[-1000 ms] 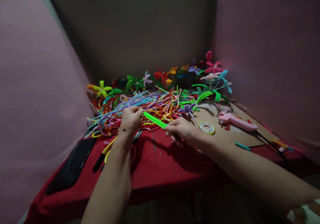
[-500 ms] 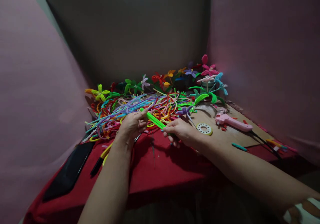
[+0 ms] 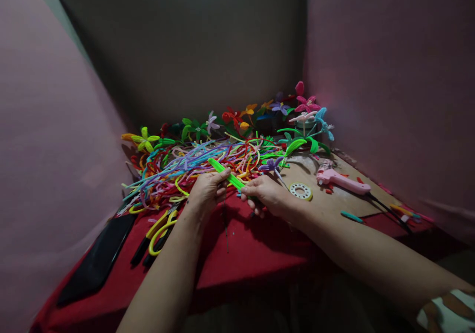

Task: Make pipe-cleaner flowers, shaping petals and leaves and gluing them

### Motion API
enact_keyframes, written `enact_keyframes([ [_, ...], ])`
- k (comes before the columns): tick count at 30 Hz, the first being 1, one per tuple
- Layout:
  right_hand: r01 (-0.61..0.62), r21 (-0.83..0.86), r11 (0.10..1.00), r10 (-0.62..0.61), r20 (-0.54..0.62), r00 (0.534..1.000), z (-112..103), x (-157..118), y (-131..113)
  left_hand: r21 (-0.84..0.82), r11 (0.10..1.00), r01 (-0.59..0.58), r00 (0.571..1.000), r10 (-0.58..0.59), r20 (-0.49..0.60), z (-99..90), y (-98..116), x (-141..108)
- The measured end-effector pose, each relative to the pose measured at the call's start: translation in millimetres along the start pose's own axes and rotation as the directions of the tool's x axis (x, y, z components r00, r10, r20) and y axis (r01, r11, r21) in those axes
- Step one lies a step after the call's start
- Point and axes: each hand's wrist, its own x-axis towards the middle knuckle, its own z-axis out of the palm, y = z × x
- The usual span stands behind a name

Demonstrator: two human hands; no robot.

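The left hand (image 3: 206, 192) and right hand (image 3: 266, 194) pinch their fingers (image 3: 223, 174) closed on a bright green strip (image 3: 234, 180), which slants between them. Just past the fingers is a pile of fuzzy sticks (image 3: 200, 156); to their right lies a pink glue gun (image 3: 349, 182)

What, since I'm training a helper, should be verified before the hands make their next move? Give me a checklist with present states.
1. Left hand gripping the green strip: ok.
2. Right hand gripping its near end: ok.
3. One hand free for a tool: not ok; both hold the strip.
4. Pink glue gun apart from both hands: ok; it lies on the board.
5. Glue gun cool: cannot tell.
6. Tape roll lying flat: ok; it is on the board, near the right forearm.
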Motion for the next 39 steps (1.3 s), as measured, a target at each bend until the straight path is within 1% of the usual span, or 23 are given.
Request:
enact_keyframes([
  [2, -0.002, 0.006, 1.000, 0.002, -0.009, 1.000, -1, 0, -1, 0.006, 0.997, 0.075, 0.992, -0.075, 0.104, 1.9, 0, -2],
  [4, 0.000, 0.007, 1.000, 0.000, -0.017, 1.000, -1, 0, -1, 0.044, 0.992, 0.118, 0.985, -0.123, 0.120, 7.3, 0, -4],
  [8, 0.003, -0.002, 1.000, -0.003, -0.014, 1.000, -2, 2, 0, 0.092, 0.991, 0.094, 0.995, -0.096, 0.018, 18.1, -2, -7],
  [10, -0.001, -0.002, 1.000, 0.001, -0.010, 1.000, -2, 2, -1, 0.111, 0.991, 0.078, 0.997, -0.078, -0.003, 17.8, -3, -7],
  [12, -0.005, -0.003, 1.000, 0.005, -0.009, 1.000, -3, 1, -2, 0.126, 0.991, 0.047, 0.998, -0.042, -0.040, 13.0, 0, -6],
  [13, -0.009, -0.006, 1.000, 0.009, -0.008, 1.000, -3, 0, -4, 0.143, 0.990, -0.002, 0.996, 0.014, -0.085, 9.5, 3, -5],
  [14, -0.015, -0.013, 1.000, 0.015, -0.004, 1.000, -3, 0, -5, 0.176, 0.982, -0.076, 0.984, 0.102, -0.145, 5.7, 6, -5],
  [15, -0.024, -0.023, 0.999, 0.024, 0.003, 1.000, -4, -1, -6, 0.220, 0.963, -0.153, 0.959, 0.199, -0.204, 2.1, 11, -6],
  [16, -0.033, -0.036, 0.999, 0.033, 0.011, 0.999, -4, -1, -8, 0.394, 0.861, -0.322, 0.852, 0.445, -0.277, -1.2, 16, -8],
  [17, -0.043, -0.049, 0.998, 0.044, 0.018, 0.999, -5, -2, -9, 0.588, 0.692, -0.418, 0.745, 0.632, -0.214, -3.8, 21, -10],
  [18, -0.056, -0.062, 0.997, 0.058, 0.022, 0.998, -5, -1, -9, 0.734, 0.493, -0.467, 0.661, 0.746, -0.081, -5.6, 25, -13],
  [19, -0.069, -0.073, 0.995, 0.071, 0.026, 0.997, -6, -1, -10, 0.810, 0.310, -0.498, 0.621, 0.779, 0.084, -6.8, 28, -16],
  [20, -0.079, -0.083, 0.993, 0.082, 0.029, 0.996, -7, 0, -10, 0.818, 0.178, -0.547, 0.623, 0.739, 0.256, -7.2, 31, -18],
  [21, -0.086, -0.094, 0.992, 0.089, 0.033, 0.995, -8, 0, -10, 0.789, 0.090, -0.608, 0.630, 0.659, 0.411, -7.1, 31, -19],
  [22, -0.090, -0.107, 0.990, 0.094, 0.039, 0.995, -9, 1, -10, 0.747, 0.041, -0.663, 0.633, 0.565, 0.530, -6.6, 31, -20],
  [23, -0.088, -0.121, 0.989, 0.094, 0.046, 0.994, -10, 1, -9, 0.709, 0.023, -0.705, 0.630, 0.479, 0.611, -5.8, 29, -19],
  [24, -0.085, -0.136, 0.987, 0.094, 0.055, 0.994, -10, 1, -10, 0.685, 0.017, -0.728, 0.628, 0.416, 0.657, -5.0, 26, -18],
  [25, -0.084, -0.150, 0.985, 0.094, 0.064, 0.993, -11, 1, -10, 0.677, 0.015, -0.735, 0.631, 0.379, 0.677, -4.0, 23, -17],
  [28, -0.091, -0.182, 0.979, 0.110, 0.095, 0.989, -11, -1, -11, 0.692, 0.034, -0.721, 0.662, 0.328, 0.674, -1.5, 17, -13],
  [32, -0.126, -0.229, 0.965, 0.155, 0.115, 0.981, -10, -3, -15, 0.704, 0.054, -0.708, 0.689, 0.272, 0.672, 1.7, 16, -14],
  [34, -0.136, -0.257, 0.957, 0.173, 0.128, 0.977, -11, -4, -17, 0.705, 0.044, -0.708, 0.689, 0.261, 0.676, 3.2, 16, -15],
  [37, -0.139, -0.312, 0.940, 0.197, 0.166, 0.966, -14, -5, -22, 0.692, 0.023, -0.722, 0.673, 0.255, 0.694, 5.3, 16, -17],
  [39, -0.132, -0.350, 0.927, 0.206, 0.183, 0.961, -16, -7, -26, 0.694, 0.012, -0.720, 0.674, 0.253, 0.695, 6.8, 16, -18],
])
